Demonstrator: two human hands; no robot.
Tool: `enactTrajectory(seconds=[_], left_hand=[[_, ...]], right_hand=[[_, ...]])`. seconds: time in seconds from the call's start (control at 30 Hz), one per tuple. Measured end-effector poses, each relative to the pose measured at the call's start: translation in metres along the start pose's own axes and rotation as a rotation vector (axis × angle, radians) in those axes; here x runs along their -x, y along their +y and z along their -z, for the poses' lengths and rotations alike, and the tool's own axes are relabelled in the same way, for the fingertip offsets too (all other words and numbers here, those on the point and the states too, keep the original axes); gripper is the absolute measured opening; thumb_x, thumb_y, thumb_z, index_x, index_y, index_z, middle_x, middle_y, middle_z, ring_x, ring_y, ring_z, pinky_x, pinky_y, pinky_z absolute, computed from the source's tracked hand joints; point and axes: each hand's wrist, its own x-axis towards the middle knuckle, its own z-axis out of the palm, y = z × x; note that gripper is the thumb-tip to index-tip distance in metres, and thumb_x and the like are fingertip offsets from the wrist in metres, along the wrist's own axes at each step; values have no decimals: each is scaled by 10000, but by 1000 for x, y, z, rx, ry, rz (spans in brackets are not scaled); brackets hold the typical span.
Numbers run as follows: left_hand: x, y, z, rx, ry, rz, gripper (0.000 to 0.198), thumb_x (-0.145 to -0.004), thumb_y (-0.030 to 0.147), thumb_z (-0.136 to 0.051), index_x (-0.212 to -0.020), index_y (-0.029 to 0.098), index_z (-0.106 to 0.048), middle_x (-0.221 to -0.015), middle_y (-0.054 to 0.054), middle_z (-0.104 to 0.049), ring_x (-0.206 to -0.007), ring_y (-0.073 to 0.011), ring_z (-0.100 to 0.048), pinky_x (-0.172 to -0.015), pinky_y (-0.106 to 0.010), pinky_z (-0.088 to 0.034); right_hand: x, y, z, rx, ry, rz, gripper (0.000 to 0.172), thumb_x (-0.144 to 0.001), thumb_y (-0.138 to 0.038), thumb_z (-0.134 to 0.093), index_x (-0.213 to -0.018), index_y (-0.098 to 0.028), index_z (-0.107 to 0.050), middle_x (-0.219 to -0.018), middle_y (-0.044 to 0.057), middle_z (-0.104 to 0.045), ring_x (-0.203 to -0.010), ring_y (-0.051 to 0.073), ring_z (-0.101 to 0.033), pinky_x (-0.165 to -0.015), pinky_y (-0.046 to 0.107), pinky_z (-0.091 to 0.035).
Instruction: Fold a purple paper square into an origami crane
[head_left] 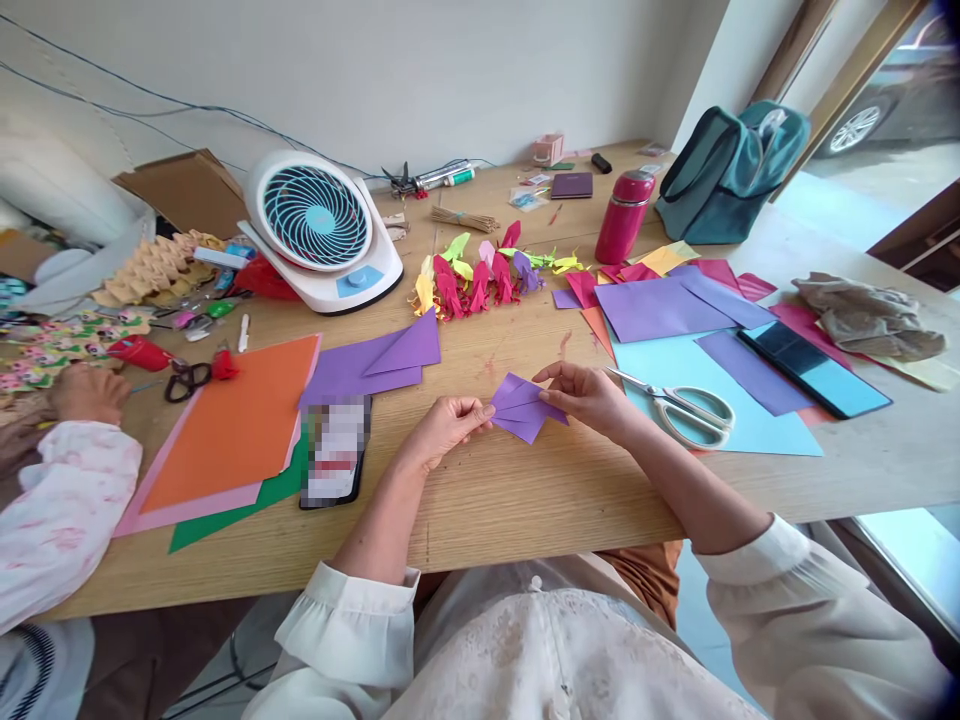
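A small folded piece of purple paper [521,408] is held just above the table by both hands. My left hand [448,430] pinches its left corner between thumb and fingers. At its right side, my right hand [583,398] grips the edge, fingers bent over it. Crease lines cross the paper, and a pointed flap sticks out at the lower right. White-handled scissors [694,415] lie close to my right wrist on light blue paper [750,440]. Left of my left hand a phone [335,450] rests with its screen blurred. Larger purple sheets [352,365] lie beyond it.
A white fan [315,225] stands at the back left. Several folded paper figures [480,280] are heaped behind my hands. A red bottle [625,218] and a teal bag [731,180] stand at the right. Orange paper [236,420] lies near a co-worker's hand [86,393].
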Motion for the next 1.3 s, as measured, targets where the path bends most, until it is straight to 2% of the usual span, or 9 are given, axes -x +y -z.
enactTrajectory(seconds=[0.27, 0.4, 0.47, 0.57, 0.67, 0.8, 0.93, 1.13, 1.3], left_hand=[[-1, -4, 6, -70, 18, -77, 432, -814, 573, -666, -727, 151, -649, -665, -4, -579, -563, -87, -455, -482, -190, -322], [-1, -2, 0, -357, 360, -434, 202, -901, 366, -613, -961, 177, -650, -879, -40, -646, -792, -150, -593, -660, -243, -464], [2, 2, -6, -579, 406, -653, 213, -899, 240, -593, -1101, 193, -641, -1084, -80, -662, -1024, -203, -613, -852, -322, -500], [8, 7, -15, -819, 265, -834, 407, -859, 136, -578, -1256, 225, -590, -1307, -94, -615, -1301, -266, -511, -1107, -452, -389], [11, 7, -22, -937, 161, -871, 443, -847, 134, -592, -1278, 236, -571, -1375, -85, -600, -1390, -288, -448, -1151, -484, -338], [10, 3, -27, -1018, 157, -919, 323, -906, 228, -617, -1228, 239, -599, -1311, -80, -655, -1331, -277, -513, -1127, -478, -343], [10, 0, -28, -1041, 202, -987, 215, -916, 122, -577, -1093, 230, -634, -1128, -49, -724, -1107, -225, -621, -1005, -409, -412], [15, -13, -36, -1154, 127, -914, 150, -904, 81, -559, -980, 188, -632, -975, -62, -703, -903, -225, -602, -813, -368, -469], [26, -21, -42, -1120, -28, -771, 122, -922, 134, -593, -1032, 185, -612, -1004, -73, -666, -938, -228, -601, -847, -368, -501]], right_hand=[[-2, 5, 6, 55, 61, 24, 463, -802, -558, -706, -1041, -170, -621, -564, -65, -526, -483, 87, -441, -458, 236, -259], [-3, 5, 7, 82, 78, 3, 435, -812, -542, -696, -1036, -176, -621, -558, -61, -544, -488, 96, -462, -462, 239, -262], [-3, 5, 6, 54, 71, -10, 438, -815, -542, -695, -1036, -172, -618, -564, -55, -556, -494, 99, -471, -467, 242, -270], [-2, 5, 6, -15, 60, -38, 462, -808, -551, -707, -1044, -166, -613, -578, -45, -576, -510, 102, -488, -484, 241, -298], [-2, 6, 6, -85, 57, -69, 483, -781, -559, -738, -1031, -165, -617, -583, -43, -580, -522, 102, -504, -498, 239, -319], [0, 3, 3, -146, 43, -95, 474, -747, -556, -768, -976, -169, -619, -597, -39, -583, -537, 100, -513, -508, 238, -329], [0, 2, 1, -131, -29, -108, 438, -755, -557, -742, -928, -176, -614, -624, -32, -580, -537, 99, -504, -507, 244, -336], [11, 8, 4, 522, 43, 83, 112, -884, -291, -591, -892, -193, -644, -722, 14, -631, -635, 146, -558, -594, 280, -397], [48, 9, 5, 832, 7, 369, 182, -964, -176, -484, -1009, -206, -657, -1002, 88, -671, -913, 218, -638, -799, 339, -479]])
